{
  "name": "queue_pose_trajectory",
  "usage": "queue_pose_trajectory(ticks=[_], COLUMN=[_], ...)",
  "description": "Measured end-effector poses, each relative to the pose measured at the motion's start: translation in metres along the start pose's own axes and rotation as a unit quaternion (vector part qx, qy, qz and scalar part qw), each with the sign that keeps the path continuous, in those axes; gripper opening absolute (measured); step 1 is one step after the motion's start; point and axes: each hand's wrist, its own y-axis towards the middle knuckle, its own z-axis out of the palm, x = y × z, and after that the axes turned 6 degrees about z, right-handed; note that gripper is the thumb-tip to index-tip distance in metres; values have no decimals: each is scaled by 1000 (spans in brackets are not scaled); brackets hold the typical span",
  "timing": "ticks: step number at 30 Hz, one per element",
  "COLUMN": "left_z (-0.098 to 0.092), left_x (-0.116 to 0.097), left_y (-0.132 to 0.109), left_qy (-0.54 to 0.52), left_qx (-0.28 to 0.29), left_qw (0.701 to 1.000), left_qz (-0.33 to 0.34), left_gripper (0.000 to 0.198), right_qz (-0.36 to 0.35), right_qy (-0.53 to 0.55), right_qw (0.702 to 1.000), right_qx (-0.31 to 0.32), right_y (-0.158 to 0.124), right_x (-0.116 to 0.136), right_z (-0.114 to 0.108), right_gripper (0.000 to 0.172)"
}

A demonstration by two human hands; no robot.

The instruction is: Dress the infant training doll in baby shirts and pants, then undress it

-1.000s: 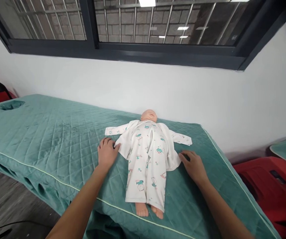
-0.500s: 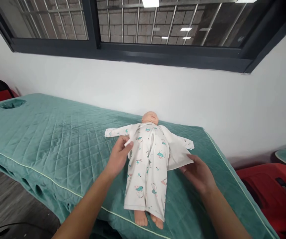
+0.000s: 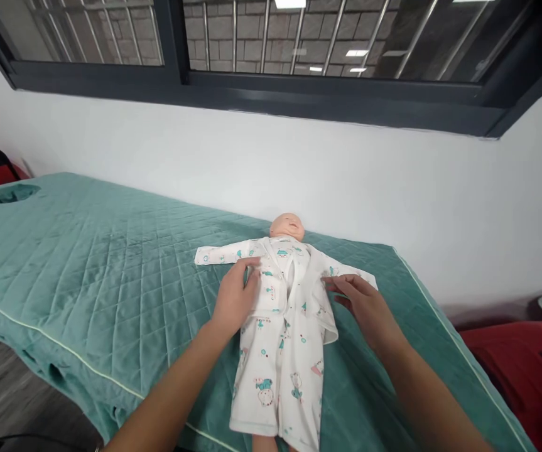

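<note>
A baby doll (image 3: 287,226) lies on its back on a green quilted bed (image 3: 101,263), dressed in white printed trousers (image 3: 282,370) and a white printed jacket (image 3: 294,270). My left hand (image 3: 236,298) rests on the jacket's left front panel, which is folded over the doll's chest, with its fingers on the cloth. My right hand (image 3: 362,304) holds the jacket's right panel near the doll's side, fingers curled on the fabric. The jacket's sleeves lie spread out to both sides.
A white wall and a dark-framed window (image 3: 271,56) stand behind the bed. A face hole (image 3: 10,193) is at the bed's far left end. A red object (image 3: 520,358) sits at the right beside the bed, and a dark floor (image 3: 7,395) lies at lower left.
Both hands lifted the jacket's open panels from the bed and brought them inward over the doll's chest. The camera shifted slightly, so the doll's feet now fall below the frame.
</note>
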Motion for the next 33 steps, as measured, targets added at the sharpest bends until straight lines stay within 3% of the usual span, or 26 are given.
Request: queue_pose_trajectory(ticks=[2, 4, 7, 9, 10, 12, 15, 20, 24, 28, 33], left_z=[9, 17, 25, 27, 27, 30, 39, 51, 53, 57, 63], left_x=[4, 0, -12, -17, -17, -12, 1, 15, 12, 2, 1], left_y=[21, 40, 65, 81, 89, 105, 121, 123, 121, 122, 121], left_qy=[1, -10, -64, -106, -113, -90, -32, -16, -50, -62, -89], left_qx=[35, 79, 136, 126, 104, 62, 93, 121, 115, 87, 74], left_qw=[999, 997, 988, 985, 988, 994, 994, 992, 992, 994, 992], left_qz=[-22, 0, 44, 43, 31, -11, -55, -26, -11, -13, -57], left_gripper=[27, 31, 30, 26, 25, 21, 19, 20, 15, 14, 12], right_qz=[21, 5, -55, -77, -86, -103, -122, -123, -79, -61, -41], right_qy=[63, 141, 188, 152, 118, 23, -137, -293, -331, -289, -128], right_qw=[997, 989, 980, 980, 984, 994, 979, 943, 935, 951, 990], right_qx=[-47, -50, 32, 101, 101, 29, -84, -98, -97, -93, -51], right_y=[25, 43, 57, 61, 63, 70, 79, 83, 88, 92, 89], right_x=[-7, -2, 23, 42, 50, 58, 54, 37, 37, 40, 36], right_z=[12, 26, 45, 53, 54, 56, 62, 77, 77, 73, 72], right_gripper=[21, 18, 18, 21, 21, 19, 19, 38, 32, 23, 27])
